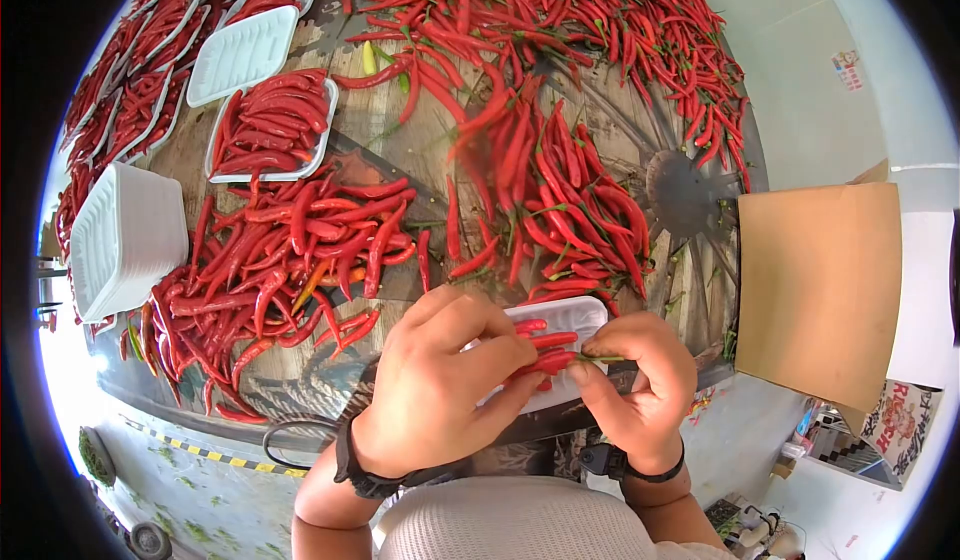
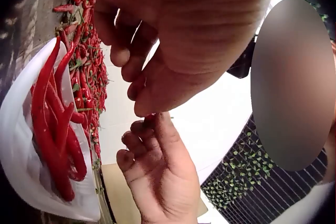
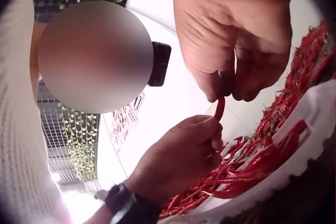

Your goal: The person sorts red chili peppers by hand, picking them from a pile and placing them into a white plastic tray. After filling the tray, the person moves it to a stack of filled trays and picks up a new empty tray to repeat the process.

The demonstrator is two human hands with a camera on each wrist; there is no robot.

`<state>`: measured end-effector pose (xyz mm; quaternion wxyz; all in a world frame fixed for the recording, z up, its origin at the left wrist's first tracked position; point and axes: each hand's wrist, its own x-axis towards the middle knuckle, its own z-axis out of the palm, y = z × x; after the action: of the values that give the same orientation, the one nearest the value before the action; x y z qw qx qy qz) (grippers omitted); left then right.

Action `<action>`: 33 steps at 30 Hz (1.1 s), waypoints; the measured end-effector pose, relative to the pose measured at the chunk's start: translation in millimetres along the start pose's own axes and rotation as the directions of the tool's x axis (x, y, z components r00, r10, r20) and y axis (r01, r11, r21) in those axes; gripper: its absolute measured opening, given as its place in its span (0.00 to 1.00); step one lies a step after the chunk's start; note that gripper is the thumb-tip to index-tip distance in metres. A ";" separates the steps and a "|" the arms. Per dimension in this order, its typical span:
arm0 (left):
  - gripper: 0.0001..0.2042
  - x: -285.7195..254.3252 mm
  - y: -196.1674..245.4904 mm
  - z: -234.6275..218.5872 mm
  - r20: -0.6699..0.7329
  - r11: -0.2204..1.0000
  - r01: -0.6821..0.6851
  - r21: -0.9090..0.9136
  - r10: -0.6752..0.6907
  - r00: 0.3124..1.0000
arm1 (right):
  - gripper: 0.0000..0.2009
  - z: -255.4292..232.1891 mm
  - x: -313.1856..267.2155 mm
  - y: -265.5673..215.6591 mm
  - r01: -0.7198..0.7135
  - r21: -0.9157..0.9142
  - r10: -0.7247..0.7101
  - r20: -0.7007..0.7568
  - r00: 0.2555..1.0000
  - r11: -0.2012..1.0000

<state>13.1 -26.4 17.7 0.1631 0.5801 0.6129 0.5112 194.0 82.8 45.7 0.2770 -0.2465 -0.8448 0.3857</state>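
Note:
A red chili (image 1: 556, 361) is held between both hands above a white tray (image 1: 588, 310) near the front edge. My left hand (image 1: 440, 365) pinches its body; my right hand (image 1: 648, 378) pinches the green stem end (image 1: 603, 359) between thumb and forefinger. Several red chilies (image 2: 50, 124) lie in the tray (image 2: 16, 145), below and beside the hands in the left wrist view. In the right wrist view the held chili (image 3: 219, 108) spans the gap between the left hand (image 3: 176, 155) and the right hand (image 3: 236, 40).
Loose chilies (image 1: 290, 250) lie at the left, and a stemmed pile (image 1: 570, 190) lies beyond the hands. A filled tray (image 1: 325, 150), an empty tray (image 1: 243, 55) and stacked trays (image 1: 130, 240) stand at the left. A cardboard box (image 1: 820, 290) is at the right.

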 end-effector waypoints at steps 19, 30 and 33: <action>0.11 1.3 0.0 -0.4 0.035 0.999 0.034 0.005 -0.034 0.999 | 0.05 -5.1 -14.5 3.7 -0.484 0.618 0.460 0.215 0.862 0.619; 0.10 0.0 -1.7 -2.2 0.083 0.978 0.127 0.165 -0.142 0.986 | 0.12 -117.4 -54.9 63.4 0.020 0.985 -0.452 0.061 0.890 0.170; 0.11 -1.2 -2.0 -1.1 0.113 0.973 0.124 0.196 -0.149 0.982 | 0.20 -111.7 -60.7 45.6 0.133 0.966 -0.369 -0.209 0.905 -0.220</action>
<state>11.5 -27.5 16.0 0.1809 0.5806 0.6854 0.4005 320.8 128.6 54.2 0.3695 0.2578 -0.3040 0.8394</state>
